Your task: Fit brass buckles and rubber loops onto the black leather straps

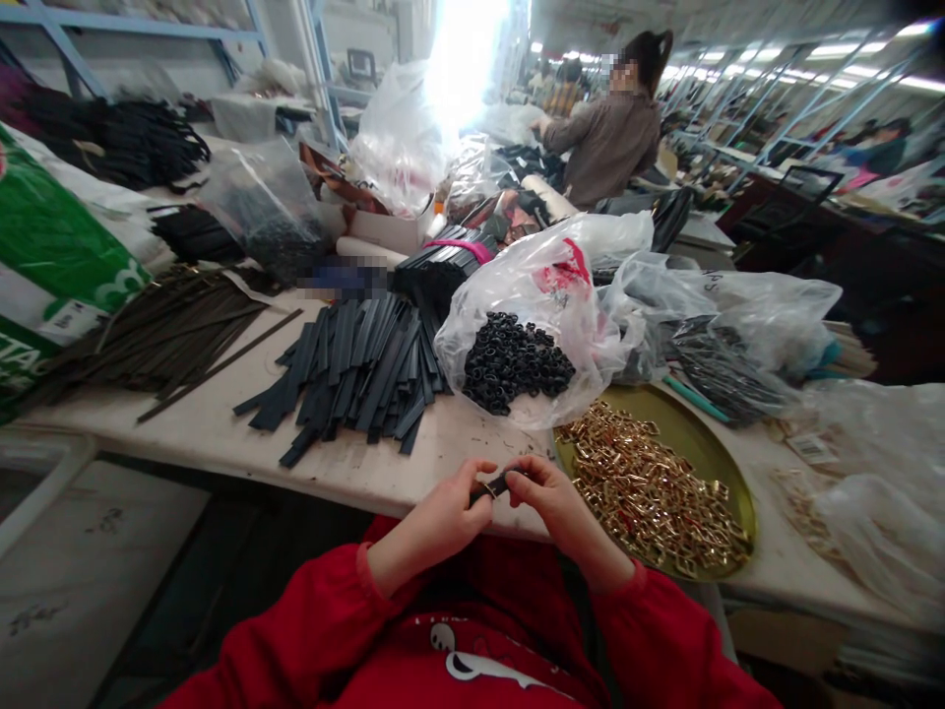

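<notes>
My left hand (441, 514) and my right hand (552, 500) meet at the table's near edge, both pinched on a short black strap piece (493, 485) held between them. Just right of my right hand lies a round gold tray (694, 438) heaped with gold metal buckles (650, 487). Beyond my hands an open clear plastic bag (546, 295) holds several small black loops (513, 359). A pile of flat black straps (354, 369) lies on the white table (214, 423) to the left of the bag.
Thin dark strips (155, 335) lie at the far left beside a green-and-white sack (51, 246). More plastic bags (745, 315) crowd the right side. A person in a brown top (609, 138) works at the far end of the table.
</notes>
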Action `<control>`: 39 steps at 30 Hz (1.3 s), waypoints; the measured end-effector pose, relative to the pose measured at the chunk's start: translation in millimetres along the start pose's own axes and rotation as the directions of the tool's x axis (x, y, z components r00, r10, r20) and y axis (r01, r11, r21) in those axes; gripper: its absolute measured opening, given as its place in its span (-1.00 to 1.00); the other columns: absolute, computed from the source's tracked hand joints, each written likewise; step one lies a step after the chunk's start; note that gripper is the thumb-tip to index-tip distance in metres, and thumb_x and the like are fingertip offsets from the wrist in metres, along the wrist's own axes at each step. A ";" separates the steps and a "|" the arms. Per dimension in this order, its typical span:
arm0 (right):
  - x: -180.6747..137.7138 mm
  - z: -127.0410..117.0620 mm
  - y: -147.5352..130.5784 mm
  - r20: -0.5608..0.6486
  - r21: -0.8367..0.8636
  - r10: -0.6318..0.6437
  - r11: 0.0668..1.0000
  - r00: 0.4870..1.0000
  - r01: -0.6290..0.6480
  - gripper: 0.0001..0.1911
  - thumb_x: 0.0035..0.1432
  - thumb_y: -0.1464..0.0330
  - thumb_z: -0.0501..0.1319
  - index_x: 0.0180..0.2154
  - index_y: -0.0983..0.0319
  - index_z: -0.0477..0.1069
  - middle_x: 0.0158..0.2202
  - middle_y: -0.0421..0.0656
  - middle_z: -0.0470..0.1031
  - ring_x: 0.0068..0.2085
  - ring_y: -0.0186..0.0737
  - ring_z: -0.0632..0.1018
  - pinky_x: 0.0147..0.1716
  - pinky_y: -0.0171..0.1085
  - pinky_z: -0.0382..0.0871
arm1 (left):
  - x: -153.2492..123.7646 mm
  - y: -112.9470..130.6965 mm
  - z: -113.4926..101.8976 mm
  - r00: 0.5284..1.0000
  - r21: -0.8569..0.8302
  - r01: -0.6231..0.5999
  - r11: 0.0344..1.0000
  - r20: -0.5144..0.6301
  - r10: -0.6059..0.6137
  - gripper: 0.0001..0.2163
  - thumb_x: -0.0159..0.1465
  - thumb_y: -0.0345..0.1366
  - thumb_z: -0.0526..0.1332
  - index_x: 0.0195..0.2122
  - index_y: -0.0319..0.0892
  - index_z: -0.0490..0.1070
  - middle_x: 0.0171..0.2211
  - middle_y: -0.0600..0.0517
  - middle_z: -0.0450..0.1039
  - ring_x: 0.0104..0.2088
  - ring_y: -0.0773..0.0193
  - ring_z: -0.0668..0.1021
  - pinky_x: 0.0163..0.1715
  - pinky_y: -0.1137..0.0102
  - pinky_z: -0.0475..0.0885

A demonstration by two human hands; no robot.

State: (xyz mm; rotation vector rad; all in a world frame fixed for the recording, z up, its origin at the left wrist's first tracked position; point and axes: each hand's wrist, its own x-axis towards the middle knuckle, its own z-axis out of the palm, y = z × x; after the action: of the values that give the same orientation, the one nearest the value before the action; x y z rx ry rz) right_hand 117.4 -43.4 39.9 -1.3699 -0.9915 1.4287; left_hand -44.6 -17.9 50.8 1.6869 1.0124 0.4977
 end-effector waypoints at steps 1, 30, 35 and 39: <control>-2.8 1.9 0.0 -0.014 -0.010 -0.007 1.000 1.000 0.007 -0.74 -0.10 0.18 0.30 -0.45 0.23 0.38 -0.62 -0.30 0.36 -0.55 -0.38 0.36 -0.49 -0.35 0.23 | -1.5 -0.3 0.3 1.000 -0.033 0.009 0.999 -0.004 -0.009 -0.66 0.14 -0.41 0.01 -0.03 -0.21 0.22 -0.49 0.11 0.41 -0.47 0.34 0.43 -0.42 0.46 0.28; -4.5 7.1 18.1 -0.147 -0.187 -0.060 0.982 0.987 0.032 -0.79 -0.06 0.28 0.22 -0.35 0.18 0.25 -0.61 -0.35 0.27 -0.59 -0.39 0.32 -0.58 -0.38 0.16 | -6.2 -8.5 -5.4 0.967 -0.325 0.252 0.911 0.113 -0.227 -0.79 0.08 -0.34 0.15 -0.25 -0.26 0.38 -0.41 0.08 0.45 -0.47 0.38 0.43 -0.44 0.47 0.33; -5.4 -3.1 21.3 0.066 -0.378 -0.093 0.919 0.994 0.111 -0.92 -0.01 0.36 0.13 -0.40 0.20 0.37 -0.56 -0.28 0.33 -0.53 -0.37 0.31 -0.56 -0.38 0.15 | 0.0 -19.0 0.4 0.939 -0.448 0.334 0.829 0.237 -0.250 -0.79 0.04 -0.37 0.19 -0.27 -0.28 0.41 -0.43 0.08 0.45 -0.50 0.41 0.45 -0.45 0.49 0.33; -7.9 -9.4 15.5 0.193 -0.480 -0.129 0.852 0.973 0.208 -0.90 0.00 0.39 0.14 -0.39 0.18 0.42 -0.55 -0.28 0.37 -0.51 -0.36 0.33 -0.53 -0.37 0.17 | 1.6 -20.2 4.1 0.905 -0.464 0.415 0.783 0.298 -0.303 -0.77 0.01 -0.37 0.22 -0.26 -0.27 0.42 -0.48 0.10 0.46 -0.53 0.42 0.46 -0.46 0.49 0.34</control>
State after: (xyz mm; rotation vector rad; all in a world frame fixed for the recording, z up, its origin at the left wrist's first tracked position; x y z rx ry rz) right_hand 125.6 -55.6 26.6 -1.4987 -1.6286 1.2010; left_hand -48.3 -17.2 30.4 1.0011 0.9156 0.2926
